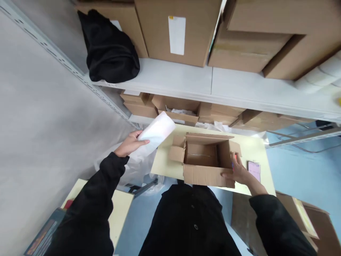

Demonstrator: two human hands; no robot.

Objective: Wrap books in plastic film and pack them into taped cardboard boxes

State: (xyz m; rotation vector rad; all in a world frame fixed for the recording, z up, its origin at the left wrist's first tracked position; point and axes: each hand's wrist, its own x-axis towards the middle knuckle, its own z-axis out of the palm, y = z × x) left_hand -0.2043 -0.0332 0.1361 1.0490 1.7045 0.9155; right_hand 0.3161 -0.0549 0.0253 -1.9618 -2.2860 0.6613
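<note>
My left hand (131,143) is closed round the lower end of a white, roll-shaped bundle (158,129), held tilted above the table's left part. An open cardboard box (202,154) stands on the pale yellow table (165,167), its flaps folded outward and its bare brown inside showing. At the box's right end, my right hand (238,170) has curled fingers around a small red-and-blue thing (233,165), mostly hidden by the fingers. The thumb of that hand lies against the front flap. A phone (254,170) with a lit screen lies right of this hand.
Behind the table, a grey metal shelf (173,80) carries cardboard boxes (160,32), a black cloth bundle (109,46) and white rolls (319,76). Clear plastic (128,167) hangs left of the table. A second table (121,213) is lower left; more cardboard (301,217) stands lower right.
</note>
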